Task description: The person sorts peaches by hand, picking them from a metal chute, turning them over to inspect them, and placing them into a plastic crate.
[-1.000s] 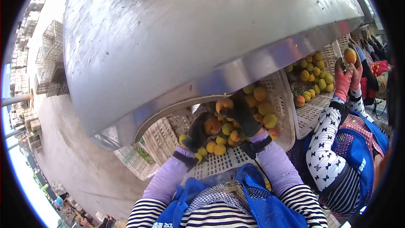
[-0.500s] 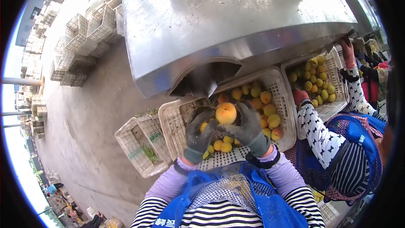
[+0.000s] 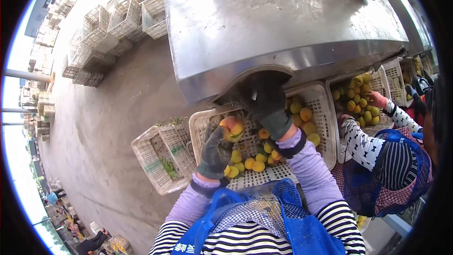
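Observation:
My left hand, in a dark grey glove, is closed on a yellow peach with a red blush, above the left part of a white plastic crate. More yellow peaches lie inside that crate, some green-tinged. My right hand, gloved alike, reaches over the crate to the dark opening in the edge of a metal machine. Its fingers are lost in the shadow there, so what they hold, if anything, does not show.
To the left stands a white crate with some green leaves in it. On the right a co-worker in a blue vest reaches into another crate of yellow fruit. Stacked white crates stand farther off on the concrete floor.
Both hands were together around one peach over the crate. Now they are apart: my left holds a peach lower left, while my right has gone up to the machine's opening. The view has shifted slightly.

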Motion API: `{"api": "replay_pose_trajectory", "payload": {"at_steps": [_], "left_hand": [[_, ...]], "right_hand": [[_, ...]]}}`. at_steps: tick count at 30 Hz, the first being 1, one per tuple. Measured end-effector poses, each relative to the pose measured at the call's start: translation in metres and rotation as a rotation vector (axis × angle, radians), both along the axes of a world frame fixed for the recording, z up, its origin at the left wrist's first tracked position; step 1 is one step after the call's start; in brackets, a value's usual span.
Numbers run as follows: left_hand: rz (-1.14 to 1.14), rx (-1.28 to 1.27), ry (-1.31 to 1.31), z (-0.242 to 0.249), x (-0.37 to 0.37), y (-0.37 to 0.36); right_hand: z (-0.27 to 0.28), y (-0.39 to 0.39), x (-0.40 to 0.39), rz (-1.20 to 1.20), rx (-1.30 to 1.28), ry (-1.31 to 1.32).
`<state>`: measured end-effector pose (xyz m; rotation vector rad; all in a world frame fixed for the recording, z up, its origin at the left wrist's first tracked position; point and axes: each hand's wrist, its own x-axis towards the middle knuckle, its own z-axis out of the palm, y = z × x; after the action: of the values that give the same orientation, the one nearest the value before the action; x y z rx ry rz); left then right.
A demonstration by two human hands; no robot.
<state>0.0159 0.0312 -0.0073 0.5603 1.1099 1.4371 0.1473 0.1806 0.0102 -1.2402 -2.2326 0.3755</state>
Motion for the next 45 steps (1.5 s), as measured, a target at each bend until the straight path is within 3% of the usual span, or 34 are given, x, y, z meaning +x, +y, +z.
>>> {"api": "replay_pose_trajectory", "payload": {"at_steps": [2, 5, 9, 11, 12, 14, 15, 17, 18, 19, 21, 23, 24, 25, 26, 28, 29, 31, 32, 33, 34, 35, 36, 37, 39, 40, 41, 43, 45], "left_hand": [[-0.014, 0.015, -0.463, -0.002, -0.001, -0.004], [-0.022, -0.057, -0.293, 0.014, 0.004, -0.005], [-0.001, -0.028, -0.323, 0.014, 0.013, 0.005], [-0.020, 0.175, 1.001, 0.005, 0.007, 0.010], [-0.021, 0.183, 1.004, 0.007, 0.008, 0.008], [0.122, 0.041, 0.567, 0.019, 0.016, -0.011], [0.123, 0.071, 0.585, 0.033, 0.014, -0.015], [0.202, 0.189, 0.475, 0.077, 0.007, -0.022], [0.200, 0.398, 0.516, 0.095, -0.010, -0.009], [0.194, 0.607, 0.554, 0.118, -0.030, 0.002], [0.247, 0.787, 0.864, 0.206, -0.048, 0.046], [0.420, 0.970, 1.225, 0.286, -0.064, 0.118], [0.537, 0.996, 1.701, 0.340, -0.066, 0.143], [0.701, 1.245, 1.854, 0.378, -0.065, 0.190], [0.794, 1.299, 1.950, 0.411, -0.062, 0.230], [0.878, 1.109, 2.182, 0.439, -0.054, 0.300], [0.837, 0.695, 2.516, 0.446, -0.048, 0.329], [0.207, 0.420, 2.403, 0.433, -0.035, 0.352], [0.158, 0.321, 2.415, 0.434, -0.030, 0.352], [0.217, 0.308, 2.481, 0.431, -0.030, 0.362], [0.331, 0.673, 2.480, 0.429, -0.060, 0.393], [0.030, 0.620, 2.235, 0.436, -0.085, 0.411], [0.084, 0.776, 2.041, 0.434, -0.064, 0.359], [0.015, 0.538, 2.197, 0.431, -0.089, 0.372], [-0.096, 0.951, 1.922, 0.401, -0.211, 0.413], [-0.284, 0.912, 1.566, 0.394, -0.189, 0.352], [-0.309, 0.846, 1.623, 0.392, -0.195, 0.325], [0.337, 0.644, 2.341, 0.385, -0.164, 0.246], [0.486, 0.226, 2.209, 0.383, -0.174, 0.180]], "right_hand": [[0.006, -0.031, 0.021, 0.111, -0.199, 0.325], [0.014, -0.083, 0.025, 0.119, -0.178, 0.145], [0.011, -0.086, 0.017, 0.045, -0.125, 0.158], [0.013, -0.072, 0.017, -0.004, -0.034, 0.094], [0.013, -0.063, 0.014, -0.008, -0.027, 0.098], [0.009, -0.041, 0.006, -0.025, 0.011, 0.165], [0.000, -0.025, -0.004, -0.030, 0.039, 0.185], [-0.013, 0.004, -0.020, -0.076, 0.079, 0.170], [-0.002, 0.008, -0.022, -0.054, 0.038, 0.156], [0.011, 0.004, -0.023, -0.145, 0.229, 0.137], [0.034, -0.001, -0.010, 0.014, -0.157, 0.332], [0.047, -0.021, 0.004, -0.041, 0.080, 0.363], [0.056, -0.038, 0.011, -0.048, 0.014, 0.385], [0.065, -0.053, 0.013, -0.054, -0.051, 0.407], [0.066, -0.066, 0.015, -0.004, -0.077, 0.306], [0.061, -0.095, 0.019, 0.044, -0.127, 0.191], [0.056, -0.099, 0.023, 0.124, -0.099, 0.257], [0.040, -0.111, 0.034, 0.168, -0.127, 0.333], [0.025, -0.110, 0.045, 0.221, -0.121, 0.344], [0.015, -0.123, 0.057, 0.249, -0.145, 0.363], [0.020, -0.121, 0.067, 0.177, -0.203, 0.388], [0.023, -0.113, 0.081, 0.103, -0.259, 0.411], [-0.002, -0.102, 0.101, 0.010, -0.326, 0.326], [-0.034, -0.099, 0.123, -0.080, -0.394, 0.237], [-0.075, -0.100, 0.160, -0.283, -0.485, 0.053], [-0.104, -0.093, 0.176, -0.358, -0.418, -0.036], [-0.124, -0.083, 0.190, -0.429, -0.350, -0.128], [-0.153, -0.054, 0.214, -0.545, -0.265, -0.313], [-0.146, -0.033, 0.221, -0.505, -0.357, -0.380]]}}
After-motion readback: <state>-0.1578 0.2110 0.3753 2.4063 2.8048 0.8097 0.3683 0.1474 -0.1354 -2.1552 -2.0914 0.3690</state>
